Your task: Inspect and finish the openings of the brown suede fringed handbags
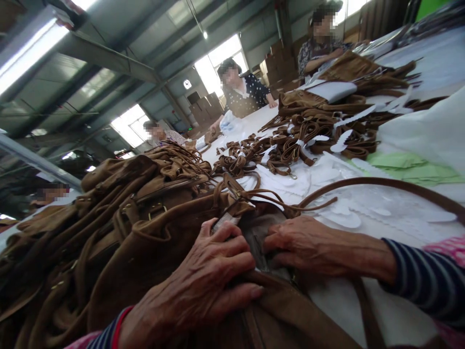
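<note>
A brown suede-like bag (290,312) lies in front of me with its mouth open, showing a grey lining (253,228). My left hand (203,276) is closed over the edge of the mouth, its fingers curled and thumb lying on the near side. From the right, my right hand (308,245) reaches into the opening. Its fingers are bent against the lining, and the fingertips are partly hidden, so what they pinch does not show. Thin brown cords (276,196) hang at the far end of the mouth, and a long brown strap (385,182) arcs off to the right.
Brown bags (119,194) are heaped at my left. Beyond lie bundled brown straps (298,138), white cut pieces (341,218) and green sheets (410,167). Across the table are co-workers, one in a dotted top (256,92), another by the far bags (308,55).
</note>
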The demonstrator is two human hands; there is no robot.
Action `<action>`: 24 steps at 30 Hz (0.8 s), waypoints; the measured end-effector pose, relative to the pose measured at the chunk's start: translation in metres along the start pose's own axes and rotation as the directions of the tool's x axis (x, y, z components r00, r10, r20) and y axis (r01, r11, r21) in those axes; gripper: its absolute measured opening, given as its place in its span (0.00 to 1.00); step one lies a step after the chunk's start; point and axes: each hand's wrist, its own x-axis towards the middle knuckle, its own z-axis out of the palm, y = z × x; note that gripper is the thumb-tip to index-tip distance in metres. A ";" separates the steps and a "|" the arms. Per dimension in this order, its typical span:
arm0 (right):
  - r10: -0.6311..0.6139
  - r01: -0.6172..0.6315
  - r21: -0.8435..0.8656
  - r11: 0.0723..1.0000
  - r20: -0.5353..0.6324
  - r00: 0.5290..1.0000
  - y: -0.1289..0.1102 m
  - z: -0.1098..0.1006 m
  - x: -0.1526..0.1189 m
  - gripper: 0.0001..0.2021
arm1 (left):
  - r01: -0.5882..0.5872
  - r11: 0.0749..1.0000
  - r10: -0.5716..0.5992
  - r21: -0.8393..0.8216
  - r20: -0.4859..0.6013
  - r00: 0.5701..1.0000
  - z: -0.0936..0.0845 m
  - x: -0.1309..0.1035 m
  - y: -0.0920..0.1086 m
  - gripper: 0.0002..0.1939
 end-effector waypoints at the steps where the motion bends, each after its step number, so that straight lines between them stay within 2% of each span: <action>1: 0.032 -0.032 -0.011 0.999 0.033 0.999 -0.007 -0.005 0.002 0.05 | -0.011 1.000 0.011 -0.006 -0.043 0.999 0.006 -0.001 0.000 0.12; 3: 0.092 -0.089 -0.039 0.995 0.083 0.992 -0.016 -0.012 0.008 0.03 | -0.031 1.000 0.030 -0.002 -0.163 0.986 0.020 -0.002 -0.001 0.13; 6: 0.138 -0.138 -0.009 0.990 0.075 0.988 -0.022 -0.008 0.017 0.03 | -0.067 0.998 0.068 0.017 -0.348 0.935 0.040 -0.002 -0.005 0.16; 9: 0.143 -0.146 0.052 0.988 0.053 0.988 -0.020 0.002 0.022 0.03 | -0.092 0.995 0.095 0.030 -0.453 0.886 0.051 -0.001 -0.008 0.18; 13: 0.082 -0.085 0.087 0.993 0.043 0.996 -0.022 0.008 0.020 0.06 | -0.098 0.994 0.110 0.051 -0.474 0.874 0.054 -0.001 -0.010 0.20; 15: 0.073 -0.076 0.053 0.996 0.055 0.996 -0.025 0.006 0.018 0.04 | -0.099 0.993 0.118 0.064 -0.469 0.875 0.054 -0.002 -0.010 0.21; 19: 0.085 -0.078 -0.089 0.993 0.071 0.994 -0.028 0.001 0.018 0.06 | -0.095 0.993 0.116 0.067 -0.488 0.865 0.055 -0.003 -0.011 0.21; 24: 0.071 -0.063 -0.064 0.996 0.126 0.989 -0.027 -0.001 0.020 0.06 | -0.095 0.993 0.117 0.071 -0.485 0.867 0.055 -0.005 -0.011 0.21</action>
